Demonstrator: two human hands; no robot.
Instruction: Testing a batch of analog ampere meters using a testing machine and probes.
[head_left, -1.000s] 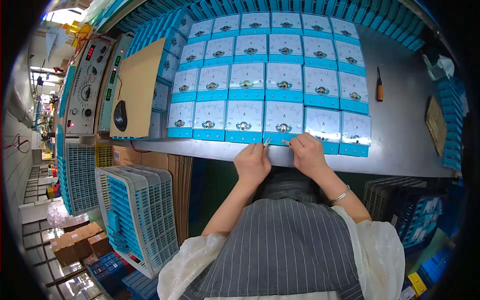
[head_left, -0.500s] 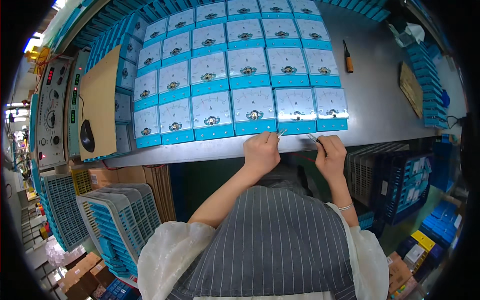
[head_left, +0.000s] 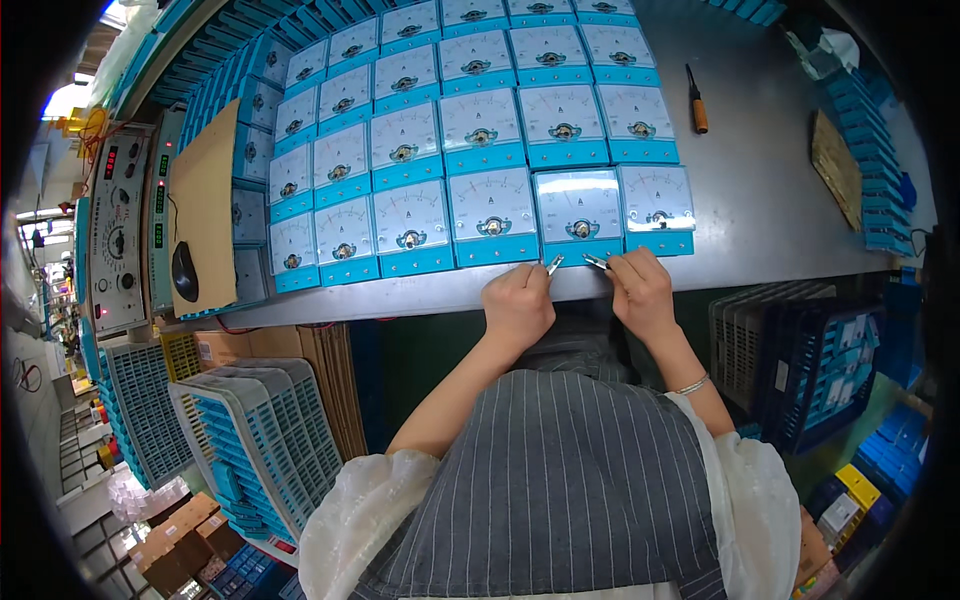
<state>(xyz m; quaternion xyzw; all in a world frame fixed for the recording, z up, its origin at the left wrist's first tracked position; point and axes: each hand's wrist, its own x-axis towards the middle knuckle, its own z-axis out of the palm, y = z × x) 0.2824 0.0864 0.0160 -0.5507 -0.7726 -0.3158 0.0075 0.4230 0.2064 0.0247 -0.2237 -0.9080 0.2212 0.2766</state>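
My left hand (head_left: 518,308) is closed in a pinch around a small metal crocodile clip (head_left: 554,264). A second metal crocodile clip (head_left: 595,261) is pinched in my right hand (head_left: 643,297). Both clip tips are at the lower blue edge of one panel meter (head_left: 579,207) in the front row, close to its screws; whether they touch is too small to tell. Glare lies across the top of that meter's face. Another ammeter (head_left: 657,200) stands to its right, and one more (head_left: 492,208) to its left, all with white faces and blue bases.
Several rows of similar meters cover the metal bench (head_left: 745,235). A wooden-handled screwdriver (head_left: 698,112) lies right of them. At the left are test instruments (head_left: 120,235) and a black mouse (head_left: 184,271) on a cardboard sheet (head_left: 208,200). Plastic crates (head_left: 262,440) stand below the bench.
My right hand has moved left and slightly up, bringing its clip nearer to the left one. Both clips are now at the same meter's lower edge. The whole view has shifted a little.
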